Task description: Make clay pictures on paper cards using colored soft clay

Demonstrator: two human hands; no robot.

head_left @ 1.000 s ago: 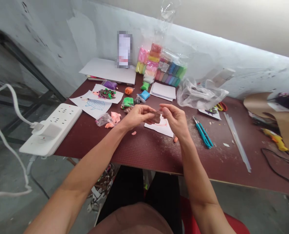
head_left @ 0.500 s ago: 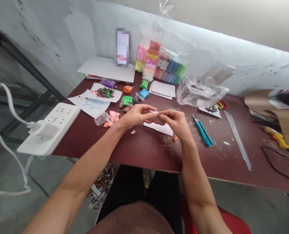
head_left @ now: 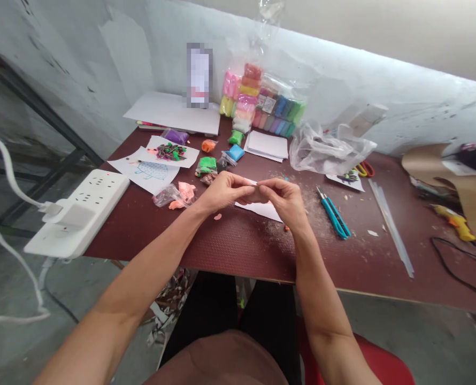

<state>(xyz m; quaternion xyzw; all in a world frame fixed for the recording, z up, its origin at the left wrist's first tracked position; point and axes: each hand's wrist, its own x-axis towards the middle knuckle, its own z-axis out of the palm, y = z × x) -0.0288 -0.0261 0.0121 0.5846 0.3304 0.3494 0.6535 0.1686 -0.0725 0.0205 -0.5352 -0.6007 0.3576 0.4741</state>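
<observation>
My left hand (head_left: 229, 191) and my right hand (head_left: 283, 199) meet above the table, thumbs and forefingers pinched together. Between them is a small brownish piece (head_left: 258, 195) that looks like modelling clay, mostly covered by the fingers. Right under the hands lies a white sheet of paper (head_left: 265, 210). A pink lump of clay (head_left: 186, 191) with a clear bag sits to the left, and a flat pink scrap (head_left: 217, 216) lies closer to me. Green clay (head_left: 207, 165) and a blue clay packet (head_left: 235, 153) stand behind my left hand.
Teal-handled snips (head_left: 334, 215) and clear glue sticks (head_left: 390, 227) lie to the right, with a yellow glue gun (head_left: 454, 222) beyond. A white power strip (head_left: 77, 214) hangs over the left edge. Bagged clay (head_left: 248, 101) leans on the wall; a drawing (head_left: 152, 171) lies left.
Both thumbs and forefingers have come closer together over the brownish piece. The whole view has shifted slightly; objects on the table keep their places.
</observation>
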